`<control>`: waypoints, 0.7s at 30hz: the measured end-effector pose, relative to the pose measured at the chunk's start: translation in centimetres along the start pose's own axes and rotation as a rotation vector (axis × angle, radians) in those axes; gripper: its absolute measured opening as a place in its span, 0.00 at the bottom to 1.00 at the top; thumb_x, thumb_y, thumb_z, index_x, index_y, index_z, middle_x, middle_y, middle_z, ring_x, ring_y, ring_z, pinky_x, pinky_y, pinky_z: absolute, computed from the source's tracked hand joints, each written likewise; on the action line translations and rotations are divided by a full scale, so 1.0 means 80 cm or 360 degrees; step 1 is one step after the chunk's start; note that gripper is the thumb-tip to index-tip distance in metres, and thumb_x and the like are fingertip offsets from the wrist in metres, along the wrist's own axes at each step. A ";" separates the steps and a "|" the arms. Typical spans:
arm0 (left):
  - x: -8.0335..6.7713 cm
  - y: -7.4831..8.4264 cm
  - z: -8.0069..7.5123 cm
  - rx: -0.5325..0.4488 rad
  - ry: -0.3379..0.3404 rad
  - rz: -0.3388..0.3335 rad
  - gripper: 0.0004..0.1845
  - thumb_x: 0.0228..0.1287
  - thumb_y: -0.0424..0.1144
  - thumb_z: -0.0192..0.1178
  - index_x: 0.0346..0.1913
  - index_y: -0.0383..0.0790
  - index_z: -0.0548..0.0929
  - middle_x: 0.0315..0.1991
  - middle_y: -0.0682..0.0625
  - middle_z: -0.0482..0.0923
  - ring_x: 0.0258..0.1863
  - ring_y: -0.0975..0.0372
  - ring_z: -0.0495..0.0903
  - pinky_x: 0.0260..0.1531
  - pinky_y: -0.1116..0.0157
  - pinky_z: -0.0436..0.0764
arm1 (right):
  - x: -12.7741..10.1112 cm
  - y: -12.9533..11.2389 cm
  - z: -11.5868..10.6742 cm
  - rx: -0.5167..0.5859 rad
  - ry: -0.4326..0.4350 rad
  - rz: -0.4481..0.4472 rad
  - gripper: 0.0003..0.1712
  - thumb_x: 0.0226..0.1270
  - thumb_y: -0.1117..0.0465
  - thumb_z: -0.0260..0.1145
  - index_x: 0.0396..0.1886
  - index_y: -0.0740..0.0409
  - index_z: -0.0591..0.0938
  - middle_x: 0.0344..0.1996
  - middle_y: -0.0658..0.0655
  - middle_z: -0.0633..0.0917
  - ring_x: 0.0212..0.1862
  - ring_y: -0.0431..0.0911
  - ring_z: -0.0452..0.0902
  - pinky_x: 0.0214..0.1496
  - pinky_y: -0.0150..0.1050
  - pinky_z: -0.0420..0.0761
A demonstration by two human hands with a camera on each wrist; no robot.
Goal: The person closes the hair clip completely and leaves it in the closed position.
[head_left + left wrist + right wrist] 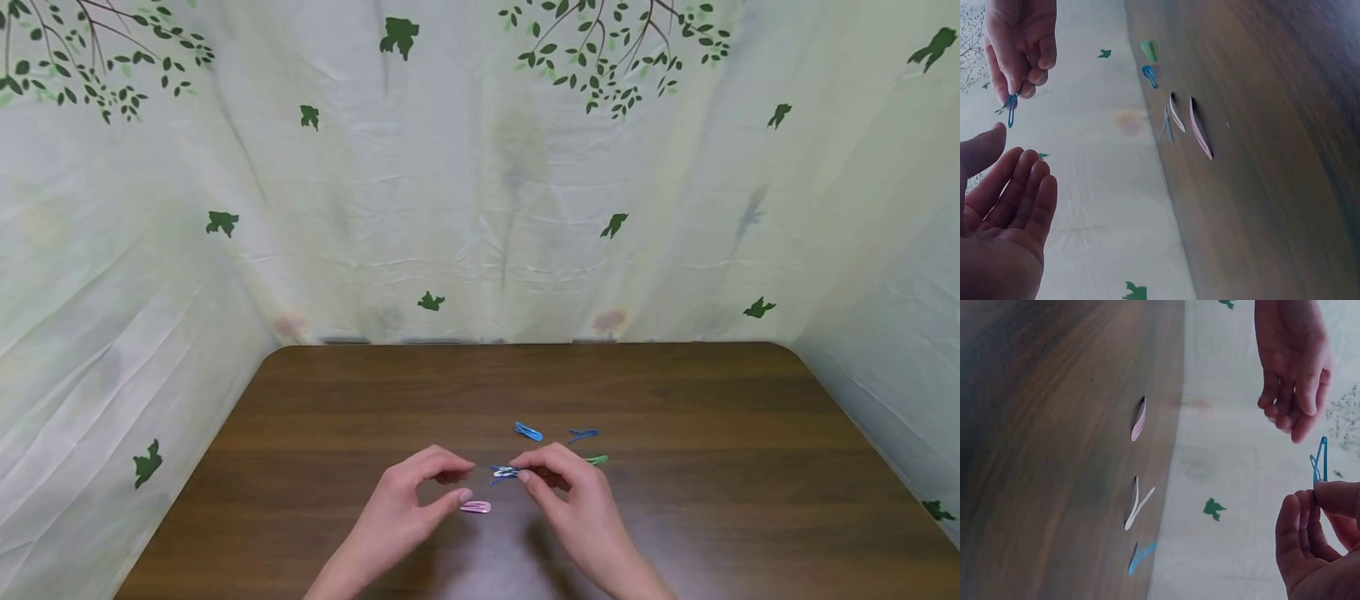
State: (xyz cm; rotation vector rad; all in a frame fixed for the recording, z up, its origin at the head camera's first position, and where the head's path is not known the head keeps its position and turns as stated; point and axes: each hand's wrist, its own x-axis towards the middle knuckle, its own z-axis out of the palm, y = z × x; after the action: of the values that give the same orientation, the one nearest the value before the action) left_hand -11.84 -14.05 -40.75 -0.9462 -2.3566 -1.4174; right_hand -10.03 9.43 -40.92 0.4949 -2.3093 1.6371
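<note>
My right hand (522, 475) pinches a blue snap hair clip (501, 474) between thumb and forefinger, just above the brown table (675, 400). In the right wrist view this blue clip (1319, 461) stands up from the right hand's (1317, 495) pinch. My left hand (462, 482) hovers a few centimetres to the clip's left, fingers relaxed and loosely curved, holding nothing. A pink clip (476, 507) lies on the table under the left fingertips. The left wrist view shows the left palm (1016, 165) turned up below the held clip (1010, 109).
More clips lie on the table beyond the hands: a blue one (528, 431), another blue one (582, 434) and a green one (597, 459). A white clip (1137, 503) lies sprung apart near them. Leaf-printed cloth (480, 208) walls in the table on three sides.
</note>
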 end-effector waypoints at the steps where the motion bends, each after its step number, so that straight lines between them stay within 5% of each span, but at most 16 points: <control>1: 0.001 0.001 0.002 -0.0009 0.0000 0.0015 0.15 0.59 0.35 0.71 0.48 0.53 0.84 0.42 0.62 0.81 0.40 0.65 0.82 0.42 0.65 0.80 | -0.001 0.000 0.000 0.0001 0.0008 -0.0011 0.11 0.66 0.65 0.69 0.41 0.42 0.85 0.37 0.39 0.84 0.38 0.39 0.82 0.42 0.36 0.81; 13: 0.007 0.004 0.022 -0.0121 0.0021 0.0111 0.17 0.55 0.35 0.74 0.48 0.46 0.85 0.43 0.55 0.83 0.42 0.61 0.82 0.43 0.64 0.80 | -0.013 -0.001 0.001 0.0046 0.0055 -0.0111 0.09 0.67 0.64 0.68 0.42 0.46 0.86 0.38 0.42 0.84 0.40 0.41 0.81 0.42 0.38 0.82; 21: 0.010 0.013 0.032 -0.0166 0.0048 0.0043 0.13 0.57 0.36 0.72 0.46 0.47 0.86 0.41 0.56 0.83 0.43 0.63 0.82 0.42 0.65 0.81 | -0.014 -0.001 0.001 0.0049 0.0066 -0.0150 0.10 0.66 0.66 0.68 0.43 0.46 0.85 0.38 0.44 0.84 0.39 0.41 0.81 0.41 0.37 0.82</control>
State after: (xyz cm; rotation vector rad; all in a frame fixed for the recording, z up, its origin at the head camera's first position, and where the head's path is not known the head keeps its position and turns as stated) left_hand -11.48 -11.21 -40.86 -0.9721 -2.2590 -1.5463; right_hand -8.98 9.49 -41.36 0.5622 -2.1993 1.6252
